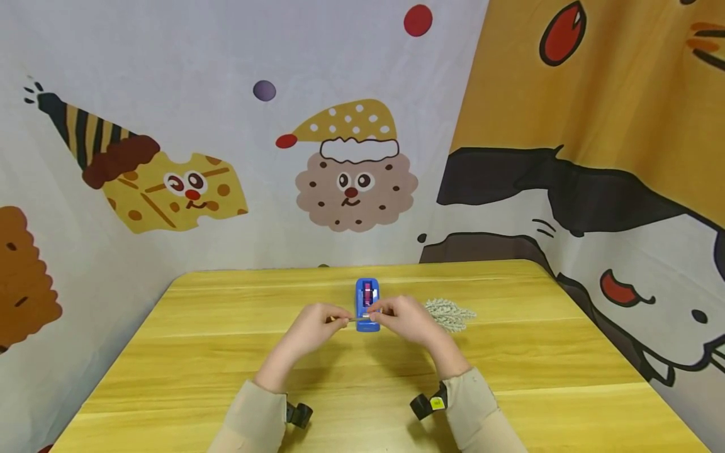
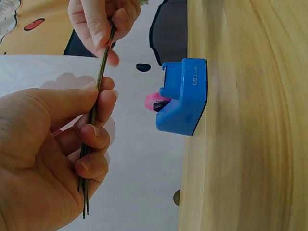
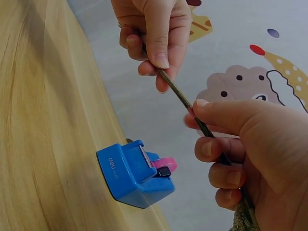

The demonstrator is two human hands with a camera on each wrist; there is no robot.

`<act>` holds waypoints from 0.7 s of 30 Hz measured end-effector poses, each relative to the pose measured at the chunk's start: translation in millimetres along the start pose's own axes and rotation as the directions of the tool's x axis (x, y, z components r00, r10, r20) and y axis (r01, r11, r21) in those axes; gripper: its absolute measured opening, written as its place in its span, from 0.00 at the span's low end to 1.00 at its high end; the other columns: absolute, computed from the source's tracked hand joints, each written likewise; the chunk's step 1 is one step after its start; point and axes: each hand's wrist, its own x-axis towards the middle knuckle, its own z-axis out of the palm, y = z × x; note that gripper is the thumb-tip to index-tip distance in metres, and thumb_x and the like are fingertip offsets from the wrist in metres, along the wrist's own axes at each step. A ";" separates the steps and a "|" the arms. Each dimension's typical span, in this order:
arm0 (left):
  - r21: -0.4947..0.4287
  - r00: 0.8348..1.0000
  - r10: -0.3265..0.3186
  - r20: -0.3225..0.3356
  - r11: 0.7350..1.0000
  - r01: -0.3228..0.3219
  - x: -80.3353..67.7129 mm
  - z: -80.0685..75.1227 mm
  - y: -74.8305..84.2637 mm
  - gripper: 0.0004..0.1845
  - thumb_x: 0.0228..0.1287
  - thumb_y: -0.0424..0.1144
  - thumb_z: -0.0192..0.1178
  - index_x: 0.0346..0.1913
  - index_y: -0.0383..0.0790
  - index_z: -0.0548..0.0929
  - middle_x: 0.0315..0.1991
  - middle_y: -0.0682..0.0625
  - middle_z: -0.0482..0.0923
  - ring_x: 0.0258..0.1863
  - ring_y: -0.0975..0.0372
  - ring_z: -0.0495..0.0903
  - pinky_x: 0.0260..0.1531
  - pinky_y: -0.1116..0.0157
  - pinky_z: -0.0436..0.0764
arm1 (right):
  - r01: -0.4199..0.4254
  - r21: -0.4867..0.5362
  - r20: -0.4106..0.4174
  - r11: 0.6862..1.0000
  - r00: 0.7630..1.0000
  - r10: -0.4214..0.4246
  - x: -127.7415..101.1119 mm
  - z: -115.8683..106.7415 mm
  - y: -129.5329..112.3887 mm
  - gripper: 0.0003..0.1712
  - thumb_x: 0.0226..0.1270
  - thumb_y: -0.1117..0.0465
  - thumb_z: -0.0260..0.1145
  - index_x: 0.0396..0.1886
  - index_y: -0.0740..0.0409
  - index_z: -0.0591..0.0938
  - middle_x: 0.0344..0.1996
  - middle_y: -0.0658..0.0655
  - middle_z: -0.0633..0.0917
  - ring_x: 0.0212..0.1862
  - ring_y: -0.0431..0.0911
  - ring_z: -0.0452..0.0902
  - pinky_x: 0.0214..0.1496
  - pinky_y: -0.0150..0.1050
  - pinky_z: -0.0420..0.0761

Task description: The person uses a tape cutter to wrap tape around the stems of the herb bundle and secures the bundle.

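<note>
A thin bundle of dark green stems (image 2: 104,62) is stretched between both hands, above the table. My left hand (image 1: 314,326) pinches the stems between thumb and index finger, the other fingers curled round their lower ends. Farther up, my right hand (image 1: 409,319) grips the same bundle, thumb and forefinger at a strip of pink tape (image 3: 191,111) on the stems. Pale, small-grained sprays (image 1: 449,313) extend past the right hand at the bundle's other end. Just beyond the hands stands a blue tape dispenser (image 2: 185,103) holding a pink tape roll (image 3: 166,163).
The wooden table (image 1: 226,371) carries the dispenser near its far edge. Behind and beside it hangs a cloth (image 1: 192,50) with cartoon prints. A small black camera is strapped at each wrist.
</note>
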 end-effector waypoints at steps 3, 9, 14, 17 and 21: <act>-0.002 1.000 0.005 0.000 1.000 -0.005 0.1 0.0 -0.6 0.09 0.61 0.39 0.54 0.40 0.45 0.83 0.37 0.54 0.80 0.20 0.66 0.70 0.17 0.69 0.71 | 0.008 -0.001 -0.020 1.000 1.000 -0.008 0.2 0.3 -0.2 0.08 0.60 0.51 0.59 0.37 0.46 0.78 0.12 0.47 0.71 0.13 0.38 0.60 0.13 0.31 0.62; 0.004 1.000 -0.002 0.002 1.000 0.002 0.1 -0.2 -1.8 0.10 0.61 0.39 0.54 0.41 0.45 0.83 0.38 0.55 0.80 0.19 0.66 0.70 0.16 0.69 0.70 | 0.034 -0.008 -0.034 0.999 0.999 -0.035 -0.4 -0.1 -0.1 0.03 0.60 0.50 0.58 0.32 0.41 0.74 0.13 0.46 0.71 0.15 0.37 0.62 0.14 0.30 0.63; 0.009 1.000 0.001 0.002 1.000 -0.001 0.3 -0.6 -2.0 0.10 0.61 0.39 0.54 0.41 0.44 0.83 0.38 0.54 0.80 0.19 0.66 0.70 0.16 0.69 0.70 | 0.052 -0.046 -0.034 0.998 0.998 -0.053 0.0 0.3 0.6 0.06 0.62 0.51 0.57 0.33 0.43 0.80 0.13 0.45 0.71 0.15 0.36 0.61 0.15 0.31 0.64; 0.009 1.000 -0.013 0.002 1.000 0.013 0.2 -1.0 -1.6 0.10 0.61 0.40 0.54 0.42 0.45 0.83 0.39 0.54 0.80 0.18 0.66 0.68 0.16 0.69 0.69 | 0.047 -0.064 -0.028 0.997 0.998 -0.049 0.6 1.2 0.1 0.08 0.62 0.51 0.57 0.33 0.44 0.81 0.14 0.44 0.72 0.15 0.36 0.61 0.15 0.30 0.64; 0.003 1.000 -0.028 0.002 1.000 0.028 -0.2 -1.8 -0.8 0.10 0.61 0.40 0.54 0.41 0.47 0.83 0.39 0.54 0.80 0.17 0.66 0.67 0.15 0.68 0.69 | 0.016 -0.092 -0.013 0.996 1.000 -0.018 0.5 2.5 -1.6 0.06 0.56 0.50 0.62 0.31 0.44 0.81 0.14 0.43 0.73 0.15 0.36 0.61 0.15 0.30 0.63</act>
